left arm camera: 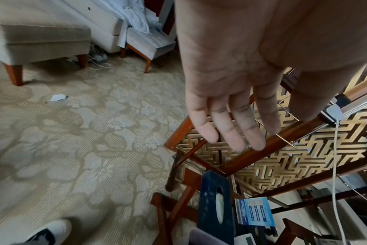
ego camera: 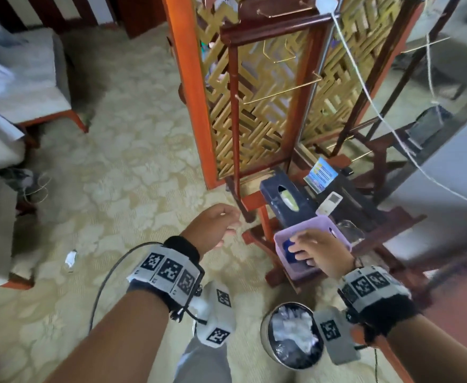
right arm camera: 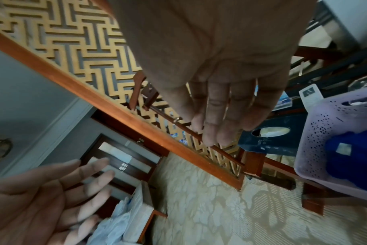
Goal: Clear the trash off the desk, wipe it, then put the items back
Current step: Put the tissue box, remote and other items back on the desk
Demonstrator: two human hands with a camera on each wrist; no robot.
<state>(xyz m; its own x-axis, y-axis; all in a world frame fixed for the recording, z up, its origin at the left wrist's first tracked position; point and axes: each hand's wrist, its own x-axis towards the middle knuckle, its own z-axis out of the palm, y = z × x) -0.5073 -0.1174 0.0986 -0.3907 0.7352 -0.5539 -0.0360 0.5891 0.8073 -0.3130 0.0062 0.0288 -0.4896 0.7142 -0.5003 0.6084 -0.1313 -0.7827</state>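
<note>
A lilac plastic basket stands on a low wooden rack with a blue cloth inside. My right hand hovers over the basket, fingers straight, holding nothing. My left hand hangs open and empty to the left of the rack, above the carpet. Behind the basket lie a dark blue tissue box, a white remote and a blue printed card.
A round metal bin holding white tissue stands on the carpet by my right wrist. A crumpled paper lies on the carpet at left. A gold lattice screen rises behind the rack; white cables hang at right. Upholstered chairs stand at left.
</note>
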